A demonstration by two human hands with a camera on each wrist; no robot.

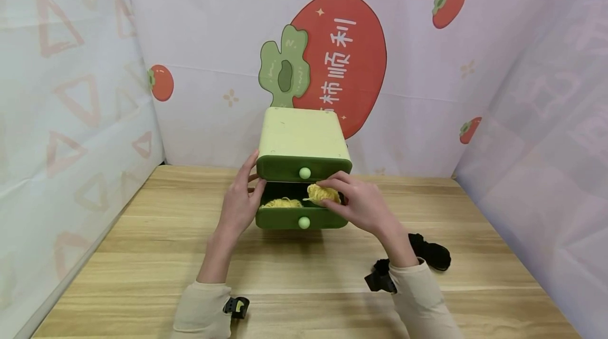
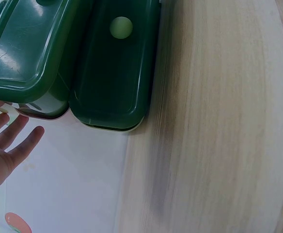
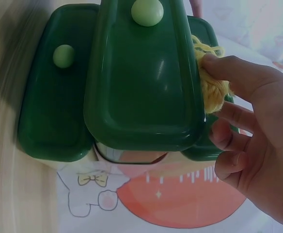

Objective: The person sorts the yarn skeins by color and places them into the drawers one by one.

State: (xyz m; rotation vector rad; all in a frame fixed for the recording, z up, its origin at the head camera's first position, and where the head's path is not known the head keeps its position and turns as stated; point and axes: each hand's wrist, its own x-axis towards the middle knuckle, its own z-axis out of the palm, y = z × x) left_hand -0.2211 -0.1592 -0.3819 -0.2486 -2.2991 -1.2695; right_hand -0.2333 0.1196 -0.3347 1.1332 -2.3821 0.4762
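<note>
A small drawer cabinet [image 1: 304,130] with a pale yellow-green top and dark green fronts stands against the back wall. Its middle drawer [image 3: 146,87] is pulled out, with a yellow yarn bundle [image 1: 282,203] in its left part. My right hand [image 1: 363,204] pinches a second yellow yarn bundle [image 3: 213,90] between thumb and fingers at the drawer's right part, just above the front. On the cabinet's left side rests my left hand [image 1: 239,199], its thumb by the pulled-out drawer's edge. In the left wrist view its fingers [image 2: 27,145] are spread and fairly straight.
The closed top drawer [image 1: 280,168] sits directly above the pulled-out one; the bottom drawer [image 2: 115,73] is closed. A black, soft-looking bundle [image 1: 436,255] lies on the wooden table [image 1: 294,286] beside my right forearm. Printed cloth walls [image 1: 199,27] enclose the back and sides.
</note>
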